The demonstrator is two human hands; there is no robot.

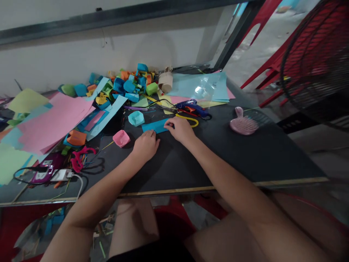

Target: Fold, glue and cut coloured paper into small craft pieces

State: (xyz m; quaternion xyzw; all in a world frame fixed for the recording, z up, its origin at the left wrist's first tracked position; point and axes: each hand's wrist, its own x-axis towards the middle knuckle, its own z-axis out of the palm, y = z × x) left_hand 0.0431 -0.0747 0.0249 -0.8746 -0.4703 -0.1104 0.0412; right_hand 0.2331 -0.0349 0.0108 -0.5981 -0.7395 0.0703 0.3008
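A dark table (245, 160) meets a pale wall (81, 54), with red chairs (268, 67) and perhaps a fan (319, 54) beside.

The blue strip (156, 126) at your right hand (182, 130) is thin paper, matt & smooth. The table (231, 156) top is dark & matt; its front edge looks like pale wood. The pink sheets (54, 120) are paper too, flat & matt. The folded bits (128, 87) at the back are coloured paper w/ sharp creases. The roll (165, 82) looks like brown cardboard, rough. The glue gun (192, 107) is blue plastic, a little shiny. The hairbrush (243, 124) is pink plastic, smooth & glossy. The clear bag (204, 91) is thin plastic, v. shiny. The chair (261, 18) is red plastic. The fan guard (313, 54) is thin wire, prob. metal.
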